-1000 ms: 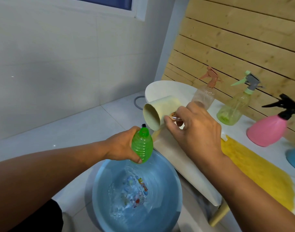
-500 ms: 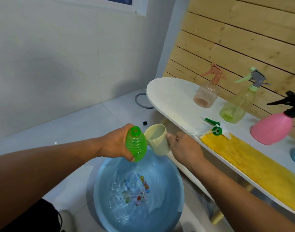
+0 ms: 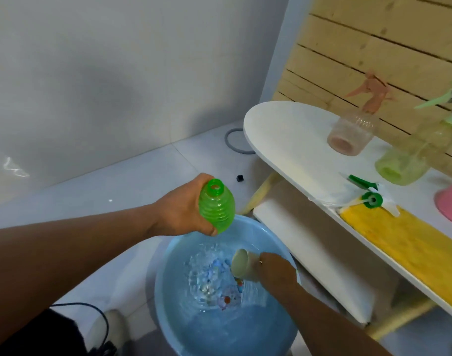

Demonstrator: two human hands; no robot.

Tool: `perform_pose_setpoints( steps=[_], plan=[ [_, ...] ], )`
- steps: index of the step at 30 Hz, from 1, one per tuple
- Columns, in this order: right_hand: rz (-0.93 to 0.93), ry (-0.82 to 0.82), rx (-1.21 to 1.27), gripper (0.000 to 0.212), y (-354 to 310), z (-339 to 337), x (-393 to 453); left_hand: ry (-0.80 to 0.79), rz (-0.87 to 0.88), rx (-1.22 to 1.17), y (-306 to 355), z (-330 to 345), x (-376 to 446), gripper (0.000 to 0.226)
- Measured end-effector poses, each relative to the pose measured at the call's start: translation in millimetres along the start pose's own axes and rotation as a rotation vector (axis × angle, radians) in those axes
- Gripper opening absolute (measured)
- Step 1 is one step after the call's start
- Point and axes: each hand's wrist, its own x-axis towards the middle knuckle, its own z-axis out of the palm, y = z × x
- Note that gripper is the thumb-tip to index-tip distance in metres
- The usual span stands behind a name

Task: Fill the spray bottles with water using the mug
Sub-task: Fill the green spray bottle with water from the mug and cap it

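Nearest to us, our right hand (image 3: 273,265) grips the cream mug (image 3: 243,263), which lies tipped on its side with its mouth toward the left, low inside the blue basin (image 3: 168,291) and at the water. The basin stands on the floor and holds rippling water over a coloured picture on its bottom. Just above its far rim, our left hand (image 3: 181,209) is wrapped round the green ribbed bottle (image 3: 216,208), which has no cap, its open neck pointing up and away from us. To the right runs the white table (image 3: 291,134). On it lies a yellow cloth (image 3: 404,250), and at the cloth's near end a green spray head (image 3: 368,194) lies loose. Farther along the table stand a clear pinkish spray bottle (image 3: 353,134) and a pale green spray bottle (image 3: 410,160), both with their trigger tops on. A pink bottle (image 3: 451,201) shows at the right edge.
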Motion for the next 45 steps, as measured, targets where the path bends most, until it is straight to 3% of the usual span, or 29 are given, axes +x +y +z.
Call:
perform_pose_setpoints(
  steps=[6,10,17,22,26,37,45],
  plan=[
    [-0.029,-0.085,-0.188,0.032,-11.3,26.6,7.4,-0.007,-0.01,0.013,-4.3,-2.5,-0.8,0.09],
    [-0.041,-0.105,-0.134,0.03,-17.2,46.5,8.9,-0.027,-0.022,0.007,-5.2,-1.9,-2.4,0.088],
    [0.12,-0.107,0.345,0.028,-16.5,33.2,2.6,-0.082,-0.022,0.026,-4.7,-1.7,-5.0,0.092],
    [0.169,-0.081,0.573,0.046,-16.4,-0.8,-8.7,-0.093,-0.024,0.1,-1.6,-5.8,-6.0,0.094],
    [0.153,-0.066,0.806,0.034,-24.1,-49.7,-32.8,-0.063,-0.026,0.094,-2.7,-12.4,-10.9,0.093],
    [0.046,0.253,0.921,0.037,-12.2,-179.4,-96.7,-0.097,-0.082,0.17,-4.7,-21.1,-25.0,0.095],
    [-0.07,0.406,0.966,0.043,-4.9,-223.4,-114.8,-0.178,-0.021,0.127,20.8,6.3,-16.0,0.097]
  ],
)
